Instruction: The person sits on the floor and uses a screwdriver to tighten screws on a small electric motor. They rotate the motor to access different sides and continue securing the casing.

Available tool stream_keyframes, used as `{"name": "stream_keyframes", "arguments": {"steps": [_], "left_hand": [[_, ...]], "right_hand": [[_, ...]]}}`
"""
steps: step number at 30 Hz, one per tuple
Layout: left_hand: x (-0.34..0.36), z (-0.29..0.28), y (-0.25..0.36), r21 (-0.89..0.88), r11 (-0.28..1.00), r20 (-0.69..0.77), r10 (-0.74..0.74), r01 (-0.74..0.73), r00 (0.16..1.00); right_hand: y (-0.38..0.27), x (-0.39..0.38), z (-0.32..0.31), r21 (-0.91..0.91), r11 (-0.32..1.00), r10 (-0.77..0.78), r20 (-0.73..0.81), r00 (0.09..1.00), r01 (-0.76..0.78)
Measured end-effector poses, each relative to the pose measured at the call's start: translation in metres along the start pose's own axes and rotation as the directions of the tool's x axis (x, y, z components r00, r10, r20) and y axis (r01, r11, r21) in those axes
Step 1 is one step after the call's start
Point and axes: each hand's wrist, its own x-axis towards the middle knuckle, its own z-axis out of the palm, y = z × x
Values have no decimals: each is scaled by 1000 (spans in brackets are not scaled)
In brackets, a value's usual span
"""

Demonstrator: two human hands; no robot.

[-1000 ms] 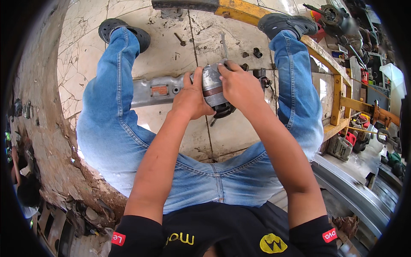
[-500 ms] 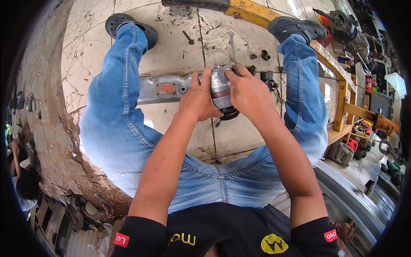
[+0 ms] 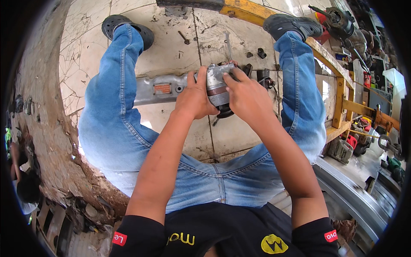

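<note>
I'm watching the left hand [image 3: 193,101] gripping a round metal unit [image 3: 215,79] by the right end of the flat grey cover [image 3: 150,91], its fingers curling around the near side; the right hand [image 3: 250,96] is laying bent fingers on the unit's other side, and whether they're gripping I can't tell. The unit's sections are sitting together around a brown band [image 3: 217,91], so it's looking largely whole, though a bolt [image 3: 184,37], a pale spanner [image 3: 228,45] and a dark cylindrical part [image 3: 261,53] are lying loose beyond the cover. How much is remaining isn't showing (those pieces might be belonging elsewhere). Far right of the cover, a grey jug [image 3: 341,150] is standing, its contents hiding from view.
</note>
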Motion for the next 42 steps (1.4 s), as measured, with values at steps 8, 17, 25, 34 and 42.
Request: {"name": "stream_keyframes", "arguments": {"steps": [8,17,25,34,42], "left_hand": [[0,7,-7,-11,1000,-26,19,-19,999],[0,7,-4,10,1000,-25,14,-14,1000],[-1,10,-8,21,999,-75,42,-40,996],[-3,7,-3,11,999,-72,31,-31,997],[-5,8,0,39,999,-95,23,-19,995]], "right_hand": [[-4,-8,2,-12,1000,-13,23,1000,13],[-2,-6,-5,-29,998,-47,46,998,49],[0,-6,2,74,995,-62,-9,998,63],[11,1,5,105,991,-75,-60,995,81],[14,4,1,116,990,-70,-49,996,76]]}}
